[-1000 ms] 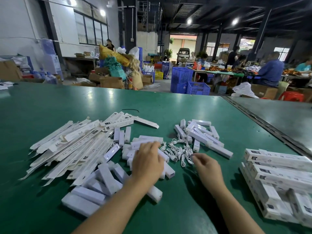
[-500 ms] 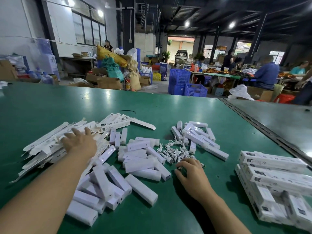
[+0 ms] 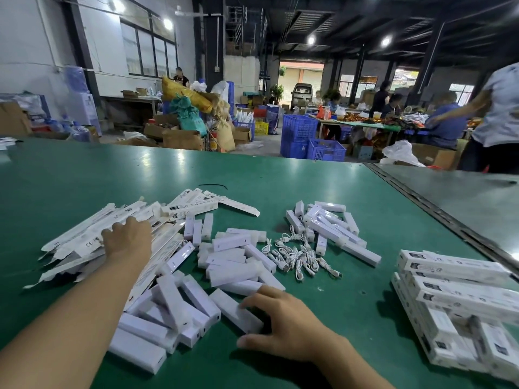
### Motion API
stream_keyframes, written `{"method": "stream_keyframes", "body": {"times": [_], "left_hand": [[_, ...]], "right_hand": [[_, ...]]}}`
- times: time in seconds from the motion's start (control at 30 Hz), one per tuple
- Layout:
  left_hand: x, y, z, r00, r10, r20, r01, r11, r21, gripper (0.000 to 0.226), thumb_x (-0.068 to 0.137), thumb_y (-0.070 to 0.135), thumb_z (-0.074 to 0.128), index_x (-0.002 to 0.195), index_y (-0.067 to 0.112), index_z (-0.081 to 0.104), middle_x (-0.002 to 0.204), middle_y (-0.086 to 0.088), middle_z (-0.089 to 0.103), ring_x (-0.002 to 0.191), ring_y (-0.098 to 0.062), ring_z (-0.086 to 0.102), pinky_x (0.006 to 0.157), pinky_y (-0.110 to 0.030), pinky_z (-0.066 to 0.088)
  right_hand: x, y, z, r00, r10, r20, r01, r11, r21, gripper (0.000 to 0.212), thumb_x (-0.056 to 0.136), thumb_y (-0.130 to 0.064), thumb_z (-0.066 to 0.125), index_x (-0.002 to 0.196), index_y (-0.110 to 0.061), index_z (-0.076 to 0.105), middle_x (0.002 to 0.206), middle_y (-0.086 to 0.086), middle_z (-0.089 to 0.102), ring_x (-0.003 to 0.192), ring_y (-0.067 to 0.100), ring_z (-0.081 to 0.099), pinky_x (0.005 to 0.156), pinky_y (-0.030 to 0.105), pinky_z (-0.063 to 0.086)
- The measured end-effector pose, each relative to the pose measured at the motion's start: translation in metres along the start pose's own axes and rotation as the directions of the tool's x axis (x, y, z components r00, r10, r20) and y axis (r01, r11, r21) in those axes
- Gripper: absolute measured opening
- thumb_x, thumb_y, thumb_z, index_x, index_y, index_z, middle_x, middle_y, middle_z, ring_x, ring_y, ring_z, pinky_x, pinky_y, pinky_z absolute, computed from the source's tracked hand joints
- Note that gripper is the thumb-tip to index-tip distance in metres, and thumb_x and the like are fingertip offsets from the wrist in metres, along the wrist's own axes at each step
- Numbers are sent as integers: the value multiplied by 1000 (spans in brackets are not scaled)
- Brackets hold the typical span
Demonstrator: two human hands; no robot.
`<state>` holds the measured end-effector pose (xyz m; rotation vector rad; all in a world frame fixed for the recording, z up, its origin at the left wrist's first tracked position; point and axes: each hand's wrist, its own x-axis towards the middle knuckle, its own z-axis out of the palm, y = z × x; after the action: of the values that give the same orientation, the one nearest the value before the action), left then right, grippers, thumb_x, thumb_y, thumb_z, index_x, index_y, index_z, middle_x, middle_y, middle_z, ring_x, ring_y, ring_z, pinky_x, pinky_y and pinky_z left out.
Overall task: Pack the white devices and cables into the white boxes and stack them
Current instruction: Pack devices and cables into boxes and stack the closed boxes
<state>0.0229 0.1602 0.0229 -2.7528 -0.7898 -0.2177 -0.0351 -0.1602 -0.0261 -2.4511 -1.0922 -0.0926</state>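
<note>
1. Head camera looked down on a green table [image 3: 280, 178], whose right edge ran along a dark seam [image 3: 438, 217] beside a second grey-green surface.
2. The left hand [image 3: 129, 240] lay palm-down on a heap of flat white boxes [image 3: 84, 242] at the table's left, fingers spread and pressing on the top sheets, not pinching anything I could make out.
3. The right hand [image 3: 283, 324] rested near the front edge, fingers curled loosely over the end of one white device [image 3: 236, 313], thumb out on the table; whether it actually gripped the bar could not be told.
4. More white devices [image 3: 233, 259] were strewn between the hands, with a second cluster [image 3: 328, 228] further right.
5. A tangle of white cables [image 3: 297, 256] lay between the two clusters, touching both.
6. Packed boxes [image 3: 455, 293] were stacked at the near right, close to the seam.
7. Bare green surface lay open behind the piles to the far edge, and in a band between the cables and the packed stack.
</note>
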Motion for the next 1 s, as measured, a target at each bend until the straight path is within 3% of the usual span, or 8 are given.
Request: {"method": "stream_keyframes", "body": {"times": [0.13,0.23,0.33,0.43,0.53,0.67,0.83,1.0], "left_hand": [[-5,20,-20,976,119,-181,-135,988,-79,35,96,5,44,129,14,50,117,-5,63,93,-23,61,98,-42,42],[-15,45,-40,906,161,-392,-293,906,-304,28,96,-2,43,123,4,48,90,-11,69,60,-23,46,76,-43,45],[-30,68,-69,772,108,-626,-504,703,-501,14,100,0,48,112,-3,53,89,-25,69,55,-31,45,60,-38,31],[-43,86,-95,707,-39,-706,-610,471,-637,19,102,7,47,118,-2,54,97,-23,72,73,-43,64,60,-41,42],[-56,101,-113,776,-226,-589,-552,208,-808,20,103,11,46,121,4,52,96,-11,73,71,-26,68,64,-30,48],[-74,120,-115,911,-272,-310,-353,-126,-927,22,104,8,42,126,10,44,101,-1,69,63,-5,65,53,-9,45],[-95,137,-109,988,-152,-18,-85,-449,-890,22,104,3,39,120,19,40,102,1,67,63,-10,72,62,-26,55],[-108,138,-94,976,-11,220,164,-627,-761,27,104,6,42,124,25,42,123,-5,61,95,-28,72,90,-51,56]], "right_hand": [[-1,3,2,999,-9,-41,10,999,36,39,83,-46,64,119,-33,60,111,-9,59,99,12,56,85,27,47],[-2,6,0,996,38,-83,-29,994,109,31,83,-32,61,114,-28,65,108,-8,64,96,9,58,86,25,48],[-3,9,-2,986,104,-131,-82,983,163,27,81,-26,61,108,-26,67,105,-9,65,92,6,59,84,21,48],[-3,13,-3,979,138,-148,-109,977,184,21,83,-27,62,104,-26,68,102,-11,65,89,3,59,82,21,48],[-3,14,-3,970,165,-176,-134,975,176,27,87,-38,63,113,-29,62,109,-11,60,91,2,55,82,21,45],[-1,10,-6,908,177,-380,-161,984,74,62,90,-55,51,144,-26,39,140,-9,38,126,5,40,101,20,34],[-1,2,-10,845,187,-500,-164,982,91,61,95,-57,45,144,-20,40,148,0,36,136,11,33,111,27,30],[-4,1,-19,843,213,-494,-145,974,172,41,97,-43,45,130,-20,56,128,-8,54,119,11,51,94,1,25]]}}
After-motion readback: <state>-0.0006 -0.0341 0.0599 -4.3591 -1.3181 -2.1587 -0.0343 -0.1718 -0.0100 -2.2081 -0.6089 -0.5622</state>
